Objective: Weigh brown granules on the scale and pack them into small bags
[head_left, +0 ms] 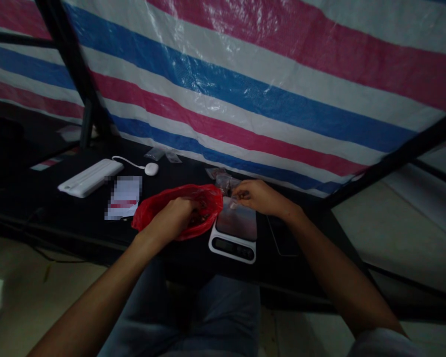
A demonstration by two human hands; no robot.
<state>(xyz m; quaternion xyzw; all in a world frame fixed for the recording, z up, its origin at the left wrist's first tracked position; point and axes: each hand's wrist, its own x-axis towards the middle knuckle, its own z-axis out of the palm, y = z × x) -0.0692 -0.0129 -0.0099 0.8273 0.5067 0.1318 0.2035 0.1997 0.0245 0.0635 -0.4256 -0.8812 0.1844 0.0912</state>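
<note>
My left hand (pixel 177 214) reaches into an open red plastic bag (pixel 148 210), its fingers bent together among small dark brown pieces (pixel 204 210). What those fingers pinch, if anything, is hidden. My right hand (pixel 254 196) is closed on a small clear plastic bag (pixel 235 202) above the far part of a white digital scale (pixel 233 248) with a metal plate. Whether the little bag touches the plate I cannot tell. Just behind the scale lie several small clear bags (pixel 225 182), some with brown contents.
On the black table (pixel 178 173) are a white oblong device (pixel 91 178), a round white piece on a cable (pixel 151 169), a blurred paper packet (pixel 124 198) and flat clear bags (pixel 155 153). A dark flat device (pixel 280 235) lies right of the scale. Striped plastic sheeting (pixel 223 99) hangs behind.
</note>
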